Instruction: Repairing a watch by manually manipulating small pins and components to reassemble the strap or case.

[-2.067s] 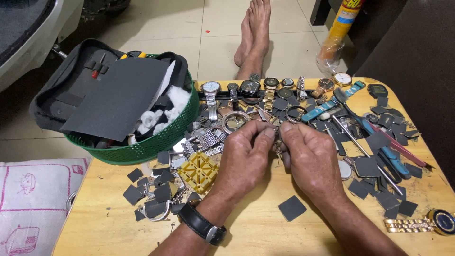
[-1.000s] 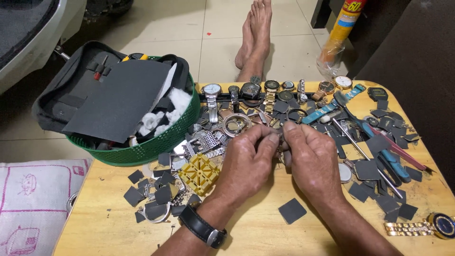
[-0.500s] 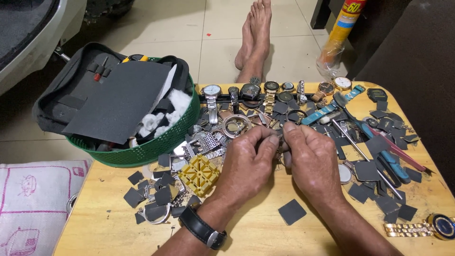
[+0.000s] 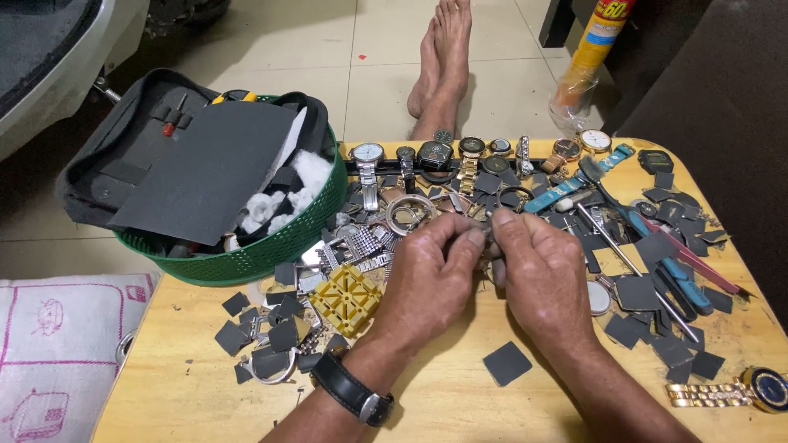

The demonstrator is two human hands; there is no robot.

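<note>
Wooden table (image 4: 460, 406), cluttered; left hand (image 4: 431, 279) and right hand (image 4: 542, 279) meet at centre, fingertips pinched shut on a small metal part (image 4: 487, 238), kind too small to tell, held just above the table; work judged mid-course; row of watches (image 4: 460, 156) along far edge, yellow block (image 4: 346, 297) and green basket (image 4: 271, 246) untouched.

A wooden tabletop (image 4: 443, 410) is carrying the clutter; a green basket (image 4: 271, 250) is sitting at ten o'clock; a row of wristwatches (image 4: 460, 156) is lying at twelve; dark square pads (image 4: 506, 363) are scattering across the middle; a yellow holder block (image 4: 347, 298) is resting toward nine; a gold watch (image 4: 759, 390) is lying at four.
</note>
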